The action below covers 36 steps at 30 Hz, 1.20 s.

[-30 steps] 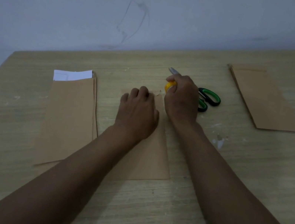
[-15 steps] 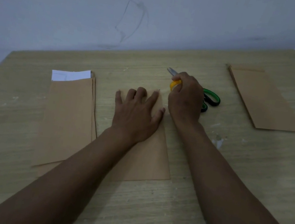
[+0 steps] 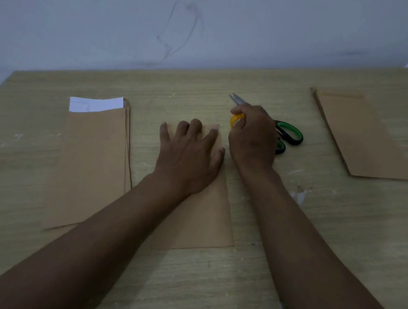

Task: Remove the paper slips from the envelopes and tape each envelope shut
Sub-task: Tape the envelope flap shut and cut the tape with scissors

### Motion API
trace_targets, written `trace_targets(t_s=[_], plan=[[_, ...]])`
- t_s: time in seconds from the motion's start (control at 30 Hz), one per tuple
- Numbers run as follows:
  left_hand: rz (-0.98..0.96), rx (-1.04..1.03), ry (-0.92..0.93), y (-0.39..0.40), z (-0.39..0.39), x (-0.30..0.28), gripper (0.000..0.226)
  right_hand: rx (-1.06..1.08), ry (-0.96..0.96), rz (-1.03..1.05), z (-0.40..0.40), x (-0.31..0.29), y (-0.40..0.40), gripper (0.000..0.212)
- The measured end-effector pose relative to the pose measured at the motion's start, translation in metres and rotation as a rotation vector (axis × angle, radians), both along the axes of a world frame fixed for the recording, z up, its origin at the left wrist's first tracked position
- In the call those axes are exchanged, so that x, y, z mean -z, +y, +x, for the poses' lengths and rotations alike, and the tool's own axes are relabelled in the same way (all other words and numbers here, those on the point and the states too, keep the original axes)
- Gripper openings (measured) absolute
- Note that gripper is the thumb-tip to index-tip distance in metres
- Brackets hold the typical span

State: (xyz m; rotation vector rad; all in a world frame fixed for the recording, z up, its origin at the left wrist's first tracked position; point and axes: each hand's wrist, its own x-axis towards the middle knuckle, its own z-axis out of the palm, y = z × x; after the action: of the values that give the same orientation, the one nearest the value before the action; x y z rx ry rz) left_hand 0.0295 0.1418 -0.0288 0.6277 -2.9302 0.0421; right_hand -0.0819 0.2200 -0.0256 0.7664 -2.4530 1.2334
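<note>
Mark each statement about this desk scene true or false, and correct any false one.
1. The left hand lies flat on the middle envelope. True.
2. The right hand holds the scissors. False: it grips a yellow tape roll; the scissors lie on the table.
3. A white slip sticks out of the left envelope stack. True.
4. The right envelope stack shows a white slip. False: none shows.

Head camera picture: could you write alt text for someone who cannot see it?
A person's left hand presses flat on a brown envelope on a wooden table, while the right hand grips a yellow tape roll beside green-handled scissors. An envelope stack with a white slip lies left; another envelope lies right.
</note>
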Motion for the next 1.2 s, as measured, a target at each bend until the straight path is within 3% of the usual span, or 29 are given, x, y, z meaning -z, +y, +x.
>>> trace_targets(t_s=[0.33,1.2], plan=[[0.0,0.074,0.066,0.0024,-0.0056,-0.0027,0.067,-0.024,-0.023,-0.045,0.0018,-0.0014,-0.0005,0.043],[-0.049,0.061,0.096,0.0053,-0.0066,0.0009,0.07,0.029,0.158,-0.306,-0.0006,-0.0015,0.0034,0.024]])
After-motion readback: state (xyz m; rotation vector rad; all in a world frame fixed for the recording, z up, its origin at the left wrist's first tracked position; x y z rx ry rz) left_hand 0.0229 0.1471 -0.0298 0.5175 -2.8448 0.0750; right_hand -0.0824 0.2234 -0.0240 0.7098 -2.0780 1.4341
